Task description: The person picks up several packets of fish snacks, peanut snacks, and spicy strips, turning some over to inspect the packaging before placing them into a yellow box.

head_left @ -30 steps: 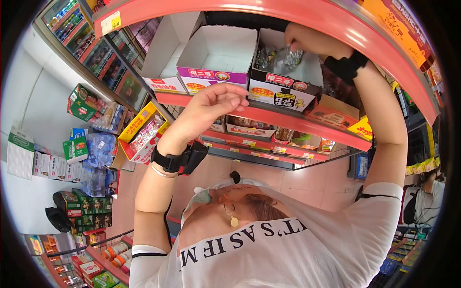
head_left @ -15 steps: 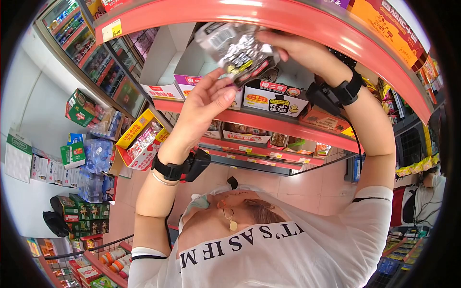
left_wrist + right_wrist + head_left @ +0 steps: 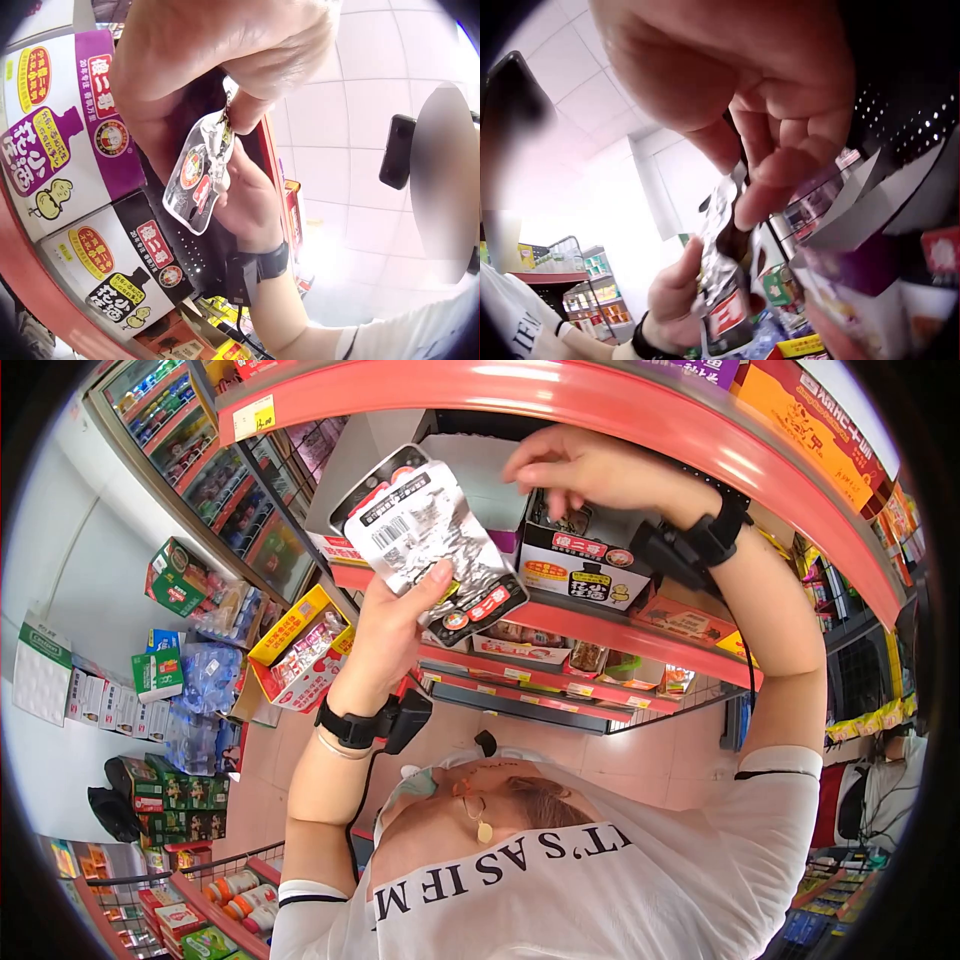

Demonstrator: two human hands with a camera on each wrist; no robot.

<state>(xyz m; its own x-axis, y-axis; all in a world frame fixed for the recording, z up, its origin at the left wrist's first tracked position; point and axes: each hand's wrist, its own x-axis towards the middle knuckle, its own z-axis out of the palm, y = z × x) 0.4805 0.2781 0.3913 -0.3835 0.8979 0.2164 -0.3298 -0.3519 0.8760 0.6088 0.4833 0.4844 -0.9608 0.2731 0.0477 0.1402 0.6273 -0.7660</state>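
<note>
A silver-and-black foil snack pouch [image 3: 430,525], barcode side up, is gripped by my left hand [image 3: 395,620], its thumb pressed on the foil and the other fingers underneath. Up and to the right, my right hand [image 3: 585,468] hangs with loosely bent fingers, apart from the pouch and holding nothing. It is over the black-and-white carton [image 3: 580,565], where more pouches show inside. Behind the pouch is a purple-and-white carton [image 3: 97,120]. In the right wrist view the pouch [image 3: 727,307] overlaps the right fingertips, with the left hand [image 3: 675,300] around its lower part.
A red shelf edge [image 3: 480,392] runs close above both hands. Lower shelves [image 3: 540,678] hold more packets. To the left, a yellow-and-red box of packets [image 3: 300,650] stands near wrapped bottles [image 3: 210,680]. An orange carton [image 3: 690,615] sits right of the black-and-white one.
My right hand lifted a pouch out of the black-and-white carton and passed it to my left hand. It then let go and moved back rightward over the carton.
</note>
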